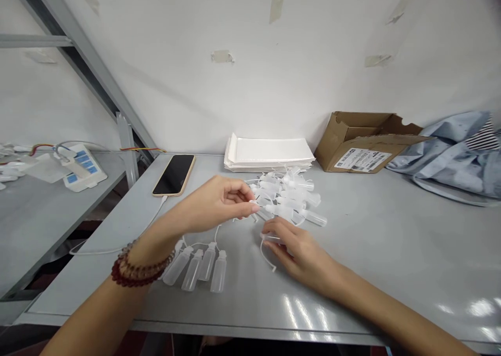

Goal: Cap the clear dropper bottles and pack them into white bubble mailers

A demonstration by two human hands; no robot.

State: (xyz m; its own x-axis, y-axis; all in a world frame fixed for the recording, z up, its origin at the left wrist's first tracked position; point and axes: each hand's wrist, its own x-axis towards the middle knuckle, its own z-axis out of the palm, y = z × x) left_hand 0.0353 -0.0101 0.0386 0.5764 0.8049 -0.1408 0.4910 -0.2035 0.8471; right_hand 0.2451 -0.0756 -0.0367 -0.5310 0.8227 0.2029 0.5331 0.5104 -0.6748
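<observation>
A heap of small translucent plastic bottles with thin white straps lies mid-table. At its left edge my left hand pinches a small white piece, perhaps a bottle cap, between thumb and fingertips. Just in front of the heap, my right hand is closed around a small bottle, mostly hidden by the fingers. From it a white strap curves down to the tabletop. Several more bottles lie in a row at the left front, straps toward the back.
Behind the heap is a stack of white trays or envelopes. An opened cardboard box and blue cloth sit at the back right. A phone with a charging cable lies left. The grey table meets a white wall.
</observation>
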